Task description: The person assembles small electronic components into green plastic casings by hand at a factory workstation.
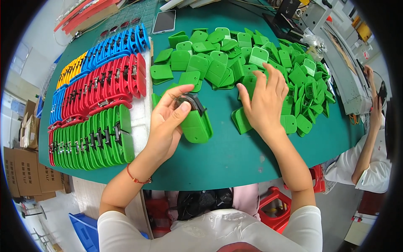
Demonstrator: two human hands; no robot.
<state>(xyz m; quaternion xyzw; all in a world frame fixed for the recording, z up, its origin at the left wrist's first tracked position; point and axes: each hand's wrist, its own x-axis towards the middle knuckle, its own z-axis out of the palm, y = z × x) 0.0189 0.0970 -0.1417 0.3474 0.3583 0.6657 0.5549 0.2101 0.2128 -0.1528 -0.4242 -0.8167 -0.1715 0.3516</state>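
A green plastic clip (196, 126) with a black part at its top is pinched between the thumb and fingers of my left hand (170, 115), above the mat's front half. My right hand (265, 101) reaches over a pile of green plastic clip pieces (216, 71), its fingers apart and nothing visible in them. A single green piece (241, 120) lies beside that hand's wrist. To the left stand rows of clips with dark and metal fittings: green clips (90, 138) nearest, red clips (105, 88) behind them, and blue clips (115, 46) with some yellow farthest back.
A green mat (210, 168) covers the table. A phone (164, 22) lies at the back, near a wire rack (119, 21). Machinery (344, 63) borders the right side, where another person (365, 151) sits. Below are a red stool (275, 208) and a blue crate (86, 231).
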